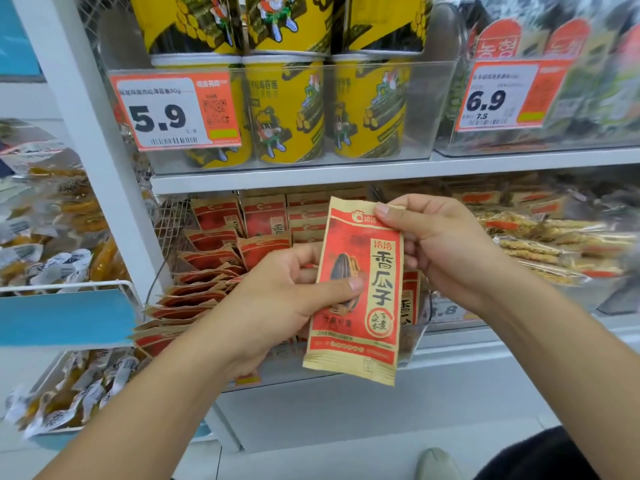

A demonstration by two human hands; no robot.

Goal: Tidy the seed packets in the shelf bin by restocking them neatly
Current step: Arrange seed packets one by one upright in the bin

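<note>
A red and tan sunflower seed packet is held upright in front of the lower shelf. My left hand grips its left edge, thumb pressed on the printed seed. My right hand pinches its top right corner. Behind them, a clear shelf bin holds several more seed packets; those at the left lean over in a fanned, untidy row, while others at the back stand upright.
Yellow canisters fill a clear bin on the shelf above, with price tags 5.9 and 6.9. Wrapped snack bars lie at the right. A wire basket of wrapped snacks hangs at the left.
</note>
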